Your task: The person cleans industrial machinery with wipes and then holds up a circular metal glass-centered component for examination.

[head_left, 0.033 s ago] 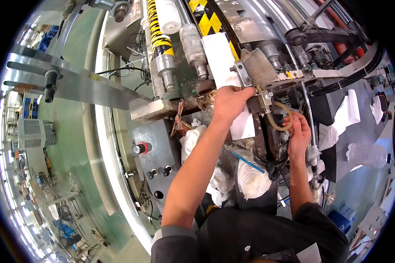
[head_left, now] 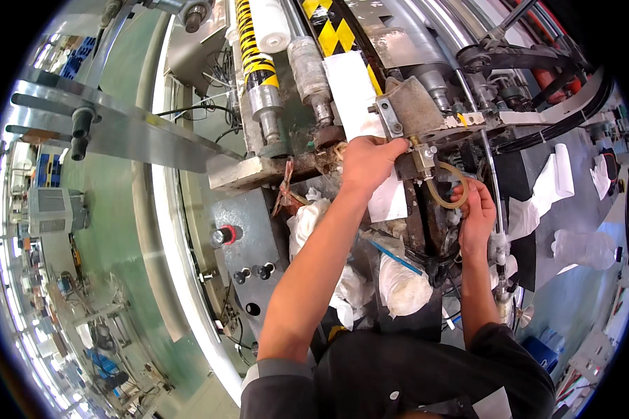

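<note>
My left hand (head_left: 370,164) lies over a long white strip (head_left: 356,91), thumb stretched toward a metal bracket (head_left: 391,120). Its fingers curl out of sight, so what they grip is hidden. Just right of the thumb sits a small metal valve block (head_left: 423,159). From this block a yellowish clear tube (head_left: 440,202) bends round in a loop. My right hand (head_left: 476,213) pinches the tube at the loop's right side, between thumb and fingers. The strip's lower end shows below my left wrist.
White cloth bundles (head_left: 402,286) with a blue stick (head_left: 396,257) lie nearer me. Black-and-yellow striped rollers (head_left: 255,56) run away at the back. A grey panel (head_left: 237,209) with a red-ringed button stands left. At right are a white sheet (head_left: 545,181) and a clear plastic bottle (head_left: 583,248).
</note>
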### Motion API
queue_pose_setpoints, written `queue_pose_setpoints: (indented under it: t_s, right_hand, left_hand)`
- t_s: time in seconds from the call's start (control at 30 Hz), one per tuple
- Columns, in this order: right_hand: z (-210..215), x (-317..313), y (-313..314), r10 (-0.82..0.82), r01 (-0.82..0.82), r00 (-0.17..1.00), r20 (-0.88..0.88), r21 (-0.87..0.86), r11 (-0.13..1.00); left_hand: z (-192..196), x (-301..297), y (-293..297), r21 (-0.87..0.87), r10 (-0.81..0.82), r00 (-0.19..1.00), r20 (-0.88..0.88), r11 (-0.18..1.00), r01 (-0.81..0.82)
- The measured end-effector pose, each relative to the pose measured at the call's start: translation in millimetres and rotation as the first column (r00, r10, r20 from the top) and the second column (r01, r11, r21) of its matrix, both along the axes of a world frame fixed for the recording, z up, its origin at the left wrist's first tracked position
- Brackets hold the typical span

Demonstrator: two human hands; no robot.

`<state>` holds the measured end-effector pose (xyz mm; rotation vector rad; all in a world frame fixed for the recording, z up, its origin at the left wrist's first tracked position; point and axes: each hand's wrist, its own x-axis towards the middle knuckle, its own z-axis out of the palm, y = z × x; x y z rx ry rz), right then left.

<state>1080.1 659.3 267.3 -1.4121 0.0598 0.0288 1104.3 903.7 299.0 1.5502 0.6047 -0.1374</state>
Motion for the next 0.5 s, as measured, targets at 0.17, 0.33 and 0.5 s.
queue_pose_setpoints:
  t_s: [0.17,0.33,0.5]
  right_hand:
    - [2.5,-1.8,0.9,0.0,0.0,1.0,0.001,0.026,1.0]
    - [0.2,-1.2,1.5,-0.059,0.058,0.998,-0.027,-0.014,0.998]
    - [5.5,-1.2,-0.9,-0.031,0.031,1.0,-0.002,0.004,1.0]
  left_hand:
    - [-1.8,-0.1,1.0,0.069,0.008,1.0,-0.027,0.998,-0.006]
    - [3.8,1.6,-1.4,0.133,-0.004,0.996,-0.094,0.991,0.016]
    - [3.1,0.2,-6.2,0.124,0.042,0.997,-0.069,0.992,-0.034]
